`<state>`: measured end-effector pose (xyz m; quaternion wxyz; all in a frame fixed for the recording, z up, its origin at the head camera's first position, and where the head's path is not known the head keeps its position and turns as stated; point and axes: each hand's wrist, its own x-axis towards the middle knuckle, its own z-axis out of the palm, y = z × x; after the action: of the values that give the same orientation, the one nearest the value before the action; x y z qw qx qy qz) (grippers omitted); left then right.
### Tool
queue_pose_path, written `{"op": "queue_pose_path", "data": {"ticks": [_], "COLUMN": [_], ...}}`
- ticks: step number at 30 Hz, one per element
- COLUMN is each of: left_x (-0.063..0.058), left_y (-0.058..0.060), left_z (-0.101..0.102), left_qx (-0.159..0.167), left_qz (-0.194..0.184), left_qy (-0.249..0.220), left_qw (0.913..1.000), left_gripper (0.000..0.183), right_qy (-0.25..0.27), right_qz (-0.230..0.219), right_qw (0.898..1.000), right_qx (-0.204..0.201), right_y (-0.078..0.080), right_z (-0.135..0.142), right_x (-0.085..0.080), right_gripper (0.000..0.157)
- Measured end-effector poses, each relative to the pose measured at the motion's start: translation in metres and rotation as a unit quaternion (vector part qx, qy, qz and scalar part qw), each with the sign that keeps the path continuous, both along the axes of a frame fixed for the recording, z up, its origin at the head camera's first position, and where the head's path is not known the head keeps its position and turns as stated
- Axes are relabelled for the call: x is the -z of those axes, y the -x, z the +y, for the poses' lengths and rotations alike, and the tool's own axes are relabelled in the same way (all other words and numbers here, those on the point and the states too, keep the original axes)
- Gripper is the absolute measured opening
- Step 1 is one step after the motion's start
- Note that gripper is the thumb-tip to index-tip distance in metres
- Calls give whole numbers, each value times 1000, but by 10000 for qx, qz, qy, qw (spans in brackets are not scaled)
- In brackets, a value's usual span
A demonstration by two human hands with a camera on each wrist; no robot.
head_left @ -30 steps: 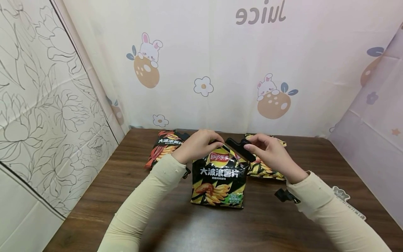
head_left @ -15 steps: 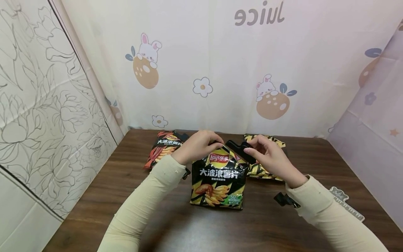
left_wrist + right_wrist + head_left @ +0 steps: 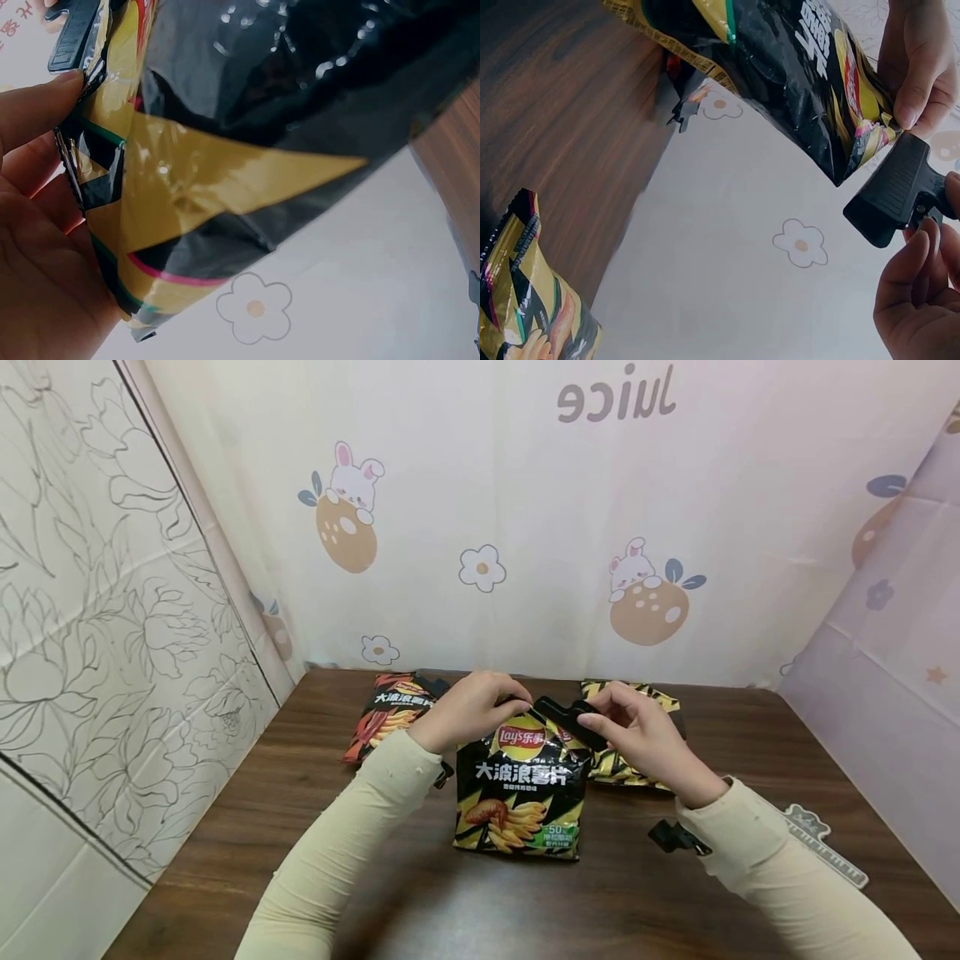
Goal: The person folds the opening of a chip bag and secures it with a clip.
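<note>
A black and yellow chip bag point(image 3: 517, 802) stands upright on the table in the head view, its top folded over. My left hand point(image 3: 474, 710) pinches the bag's top left part; in the left wrist view its thumb point(image 3: 45, 109) presses on the fold. With thumb and fingers, my right hand point(image 3: 641, 735) holds a black bag clip point(image 3: 567, 722) by its handles. The clip lies slantwise along the folded top right edge. In the right wrist view, the clip point(image 3: 896, 191) is at the bag's top corner; whether its jaws enclose the fold cannot be told.
Behind on the left lies a red and black chip bag point(image 3: 384, 722), with a black clip point(image 3: 433, 686) at its top. A yellow and black chip bag point(image 3: 630, 770) lies behind on the right. A ruler-like flat piece point(image 3: 825, 847) rests by my right forearm. A patterned curtain point(image 3: 480, 485) stands behind the table.
The clip in my right hand has shifted slightly left and its angle has changed a little against the bag's top. My left hand and the bag stay almost in place.
</note>
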<state>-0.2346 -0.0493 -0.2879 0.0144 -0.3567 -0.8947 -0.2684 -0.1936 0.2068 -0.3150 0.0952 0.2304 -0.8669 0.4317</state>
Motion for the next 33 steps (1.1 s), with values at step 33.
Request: {"op": "queue_pose_path", "data": {"ticks": [33], "left_x": [1], "left_y": [-2], "left_z": [-3], "left_qx": [-35], "left_qz": [69], "left_qy": [-275], "left_qw": [9996], "left_gripper": [21], "right_qy": [-5], "right_qz": [-583], "right_qw": [9983], "right_qx": [-26], "right_y": [11], "right_z": [-3], "right_x": [4], "right_gripper": [14]}}
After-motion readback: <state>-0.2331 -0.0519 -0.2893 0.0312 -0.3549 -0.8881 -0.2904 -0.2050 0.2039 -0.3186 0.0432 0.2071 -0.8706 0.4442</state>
